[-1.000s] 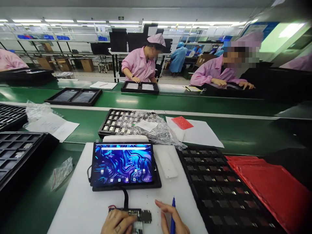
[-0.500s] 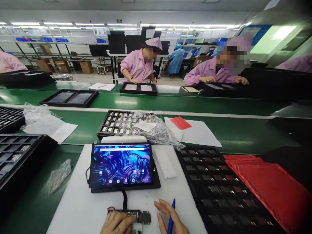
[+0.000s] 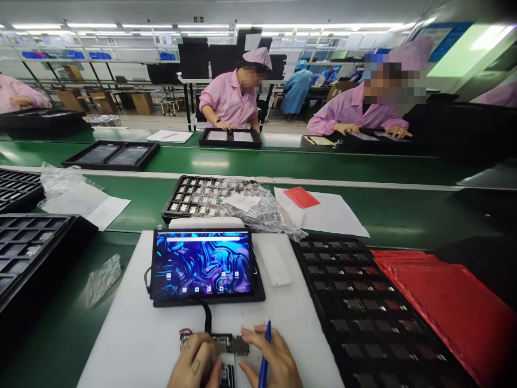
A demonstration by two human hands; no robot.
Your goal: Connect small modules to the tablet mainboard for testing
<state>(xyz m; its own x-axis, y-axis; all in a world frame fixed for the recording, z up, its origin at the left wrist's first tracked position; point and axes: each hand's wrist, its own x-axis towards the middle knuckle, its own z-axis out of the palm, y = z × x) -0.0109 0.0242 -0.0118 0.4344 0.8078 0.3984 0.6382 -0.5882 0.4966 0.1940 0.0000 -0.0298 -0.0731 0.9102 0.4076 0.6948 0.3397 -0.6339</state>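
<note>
Head view: the tablet [image 3: 202, 264] is lit, the left hand [image 3: 193, 360] holds a wired circuit board [image 3: 232, 344], and the right hand [image 3: 274, 358] grips a blue pen [image 3: 264, 361].

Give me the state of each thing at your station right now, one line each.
Tablet: screen on, home screen showing, black cable attached.
Circuit board: cabled to the tablet, held at the bench.
Left hand: gripping the board.
Right hand: holding a blue pen, tip up.
Black tray: pockets loaded with small parts.
</note>
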